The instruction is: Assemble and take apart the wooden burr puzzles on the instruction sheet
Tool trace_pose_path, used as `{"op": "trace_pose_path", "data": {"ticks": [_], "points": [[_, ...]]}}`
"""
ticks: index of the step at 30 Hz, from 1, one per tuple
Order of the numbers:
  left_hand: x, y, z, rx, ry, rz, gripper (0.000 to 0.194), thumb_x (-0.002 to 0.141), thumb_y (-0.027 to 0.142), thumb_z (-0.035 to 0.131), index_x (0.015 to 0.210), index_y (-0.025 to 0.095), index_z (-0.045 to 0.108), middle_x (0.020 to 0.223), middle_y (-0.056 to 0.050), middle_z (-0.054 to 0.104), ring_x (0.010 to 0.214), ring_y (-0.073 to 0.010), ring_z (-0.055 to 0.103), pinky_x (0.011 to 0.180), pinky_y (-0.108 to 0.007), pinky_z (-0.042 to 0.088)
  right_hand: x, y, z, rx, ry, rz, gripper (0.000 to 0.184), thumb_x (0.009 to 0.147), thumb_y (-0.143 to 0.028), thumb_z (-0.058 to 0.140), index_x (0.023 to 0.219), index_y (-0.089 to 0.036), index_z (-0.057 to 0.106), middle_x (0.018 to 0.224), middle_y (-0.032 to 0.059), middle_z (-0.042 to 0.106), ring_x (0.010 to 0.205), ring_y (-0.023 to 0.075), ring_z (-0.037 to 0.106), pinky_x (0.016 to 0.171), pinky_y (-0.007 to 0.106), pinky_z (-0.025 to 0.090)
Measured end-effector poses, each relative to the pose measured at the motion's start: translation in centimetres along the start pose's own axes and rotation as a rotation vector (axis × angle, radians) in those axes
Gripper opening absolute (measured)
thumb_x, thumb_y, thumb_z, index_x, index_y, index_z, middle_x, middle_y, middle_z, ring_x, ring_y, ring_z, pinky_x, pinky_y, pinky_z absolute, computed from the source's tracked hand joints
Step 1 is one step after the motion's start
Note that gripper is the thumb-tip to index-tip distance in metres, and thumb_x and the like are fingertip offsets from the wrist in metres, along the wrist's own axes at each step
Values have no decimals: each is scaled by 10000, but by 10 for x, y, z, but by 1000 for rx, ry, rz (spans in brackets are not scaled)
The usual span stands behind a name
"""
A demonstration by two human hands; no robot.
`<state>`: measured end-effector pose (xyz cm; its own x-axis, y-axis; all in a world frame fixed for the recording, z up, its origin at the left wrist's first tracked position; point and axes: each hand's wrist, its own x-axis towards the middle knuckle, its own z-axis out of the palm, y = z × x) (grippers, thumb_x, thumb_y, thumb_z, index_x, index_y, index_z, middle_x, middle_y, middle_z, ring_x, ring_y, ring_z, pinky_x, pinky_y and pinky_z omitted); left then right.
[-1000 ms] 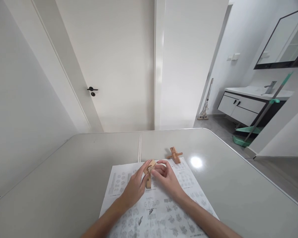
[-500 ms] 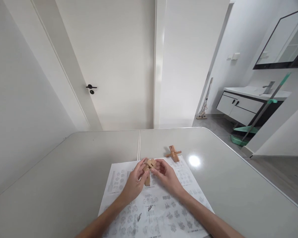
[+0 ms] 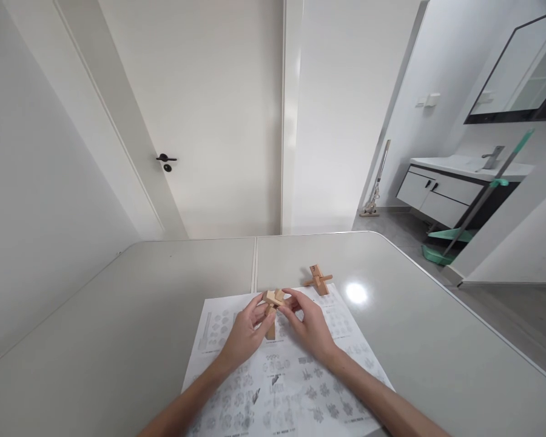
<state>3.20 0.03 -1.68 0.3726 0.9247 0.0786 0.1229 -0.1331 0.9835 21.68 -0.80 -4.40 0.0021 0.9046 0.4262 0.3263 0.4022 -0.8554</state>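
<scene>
Between my hands, above a printed sheet, is a cluster of interlocking wooden puzzle pieces. My left hand has its fingers closed around the left side of the cluster, thumb on the near face. From the right, my right hand pinches the cluster between thumb and fingers. One wooden block points down toward me below the cluster; whether it is joined to the rest I cannot tell. Past my right hand, at the sheet's far edge, lies a cross-shaped wooden puzzle of crossed bars.
The sheet, covered in small grey diagrams, lies on a pale table with a seam across it. A door stands behind. At right are a sink cabinet, a mop and a green dustpan.
The wooden pieces in my hands have turned slightly, and a pale upper block now sits at a different angle. My hands stay almost in place. The cross-shaped puzzle has not moved.
</scene>
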Motion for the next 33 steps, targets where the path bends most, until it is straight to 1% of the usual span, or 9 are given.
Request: {"op": "trace_pose_path", "data": {"ticks": [6,11,17,19,21,23,26,29,33], "points": [[-1,3,4,24,3,-15,598,913,446,643,1389,165,414,1210,-161,729,1112,-291,702,977,-441,544,-1,2,-3,-106,25,-106,153,993,-351,545,1017,-220,620,860,39,651,770,202,622,713,336,505],[-4,8,2,-11,-71,-31,645,923,437,642,1426,174,335,1079,-157,770,986,-279,743,882,-416,569,0,-1,-6,-138,53,-191,122,1003,-319,528,1016,-223,601,919,55,625,784,200,618,687,322,494],[-4,16,-3,-66,-154,-30,920,926,395,657,1591,219,47,1008,-114,785,947,-249,744,895,-419,544,3,-5,-10,-83,36,-167,126,963,-346,614,976,-221,623,857,40,609,755,197,610,689,328,501],[-4,18,-5,-62,-194,-27,948,930,381,656,1599,241,-1,1003,-105,783,955,-245,740,896,-418,539,4,-7,-11,-59,15,-152,141,953,-359,629,986,-222,635,855,39,613,763,198,612,697,328,507],[-4,19,-7,-52,-236,-33,905,931,372,654,1598,255,55,1000,-103,779,953,-249,740,892,-420,539,5,-9,-11,-31,-12,-135,160,947,-369,635,1010,-222,643,854,38,631,762,197,619,710,330,517],[-4,19,-9,-50,-265,-41,810,929,377,655,1571,248,178,992,-111,773,933,-260,746,868,-419,549,5,-10,-11,-6,-54,-111,182,951,-371,624,1054,-222,646,872,41,668,773,198,632,727,330,525],[-4,20,-10,-62,-282,-50,678,925,397,653,1491,232,318,989,-123,766,909,-273,752,829,-412,561,4,-9,-11,5,-105,-86,260,969,-366,586,1187,-233,635,927,48,713,813,206,654,749,330,532],[-4,22,-10,-60,-293,-48,637,925,406,651,1459,241,345,997,-119,761,896,-269,755,830,-412,563,3,-7,-11,-3,-120,-103,313,987,-371,542,1260,-249,632,968,54,723,826,210,654,763,340,531],[-4,23,-9,-49,-304,-31,618,923,406,653,1442,234,364,946,-107,763,865,-259,757,809,-392,562,2,-5,-10,-19,-115,-91,327,984,-422,526,1204,-232,674,946,70,727,784,213,642,669,320,512]]}}
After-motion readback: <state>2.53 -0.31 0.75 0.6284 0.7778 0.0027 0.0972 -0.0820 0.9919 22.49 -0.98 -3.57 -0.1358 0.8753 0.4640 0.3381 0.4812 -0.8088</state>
